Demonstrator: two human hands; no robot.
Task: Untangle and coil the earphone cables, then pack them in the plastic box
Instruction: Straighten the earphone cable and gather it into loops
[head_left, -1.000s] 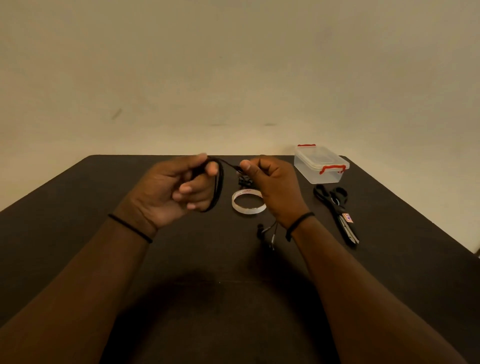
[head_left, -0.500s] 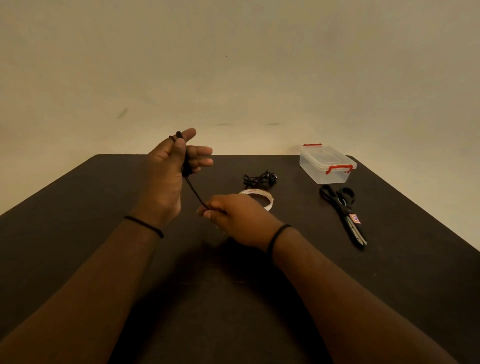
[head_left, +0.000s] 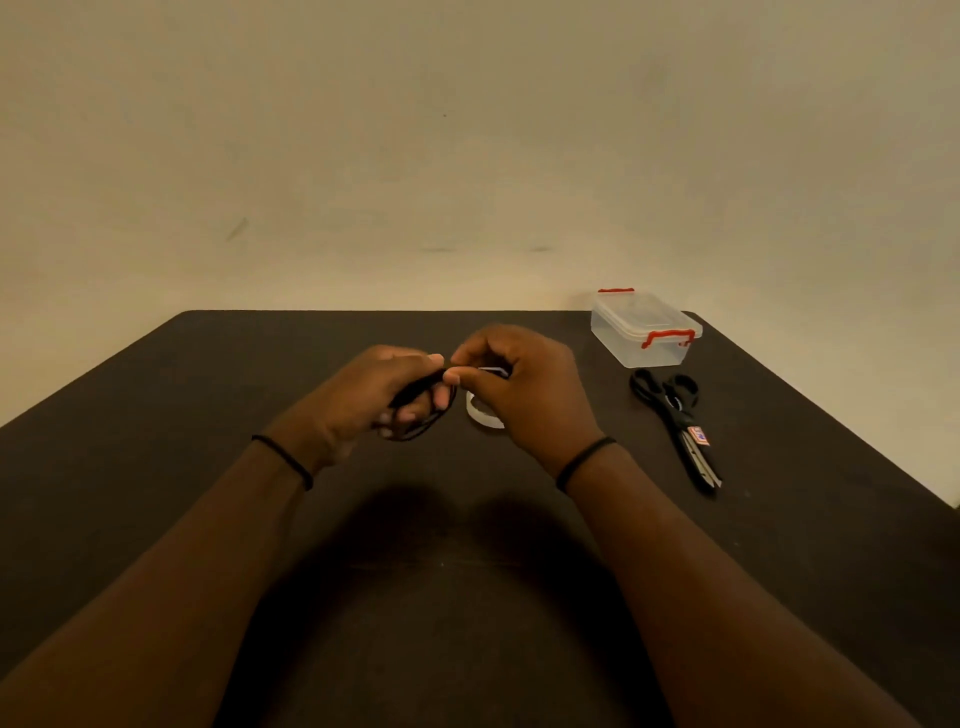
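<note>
Both my hands up over the middle of the table (head_left: 208, 519), working one earphone cable (head_left: 415, 434). Left hand (head_left: 374, 400) curled round a bunch of black loops, the coil hangs below the fingers, just above the table top. Right hand (head_left: 524, 389) pinches something at the top of the coil with thumb and forefinger, right against the left fingertips. Probably the free end of the cable, too small to confirm.

Handling call: cable is thin, light, limp, no stiffness to hold its own shape. Loops will spring open or slide off if the left grip slackens. Dark cord on a dark table, hard to track. I'd keep the hold across all loops at one point, at the top of the bundle, and feed the tail with the pinch. Don't pull hard near the plug or buds, those joints are the weak spots.

Plastic box (head_left: 644, 332) sits far right of the table, lid on, red clips look latched, so it needs opening before anything goes in. Scissors (head_left: 675, 421) lie just in front of it. Tape roll (head_left: 480, 415) is on the table, partly hidden behind my right hand. Can't see any second cable from here
</note>
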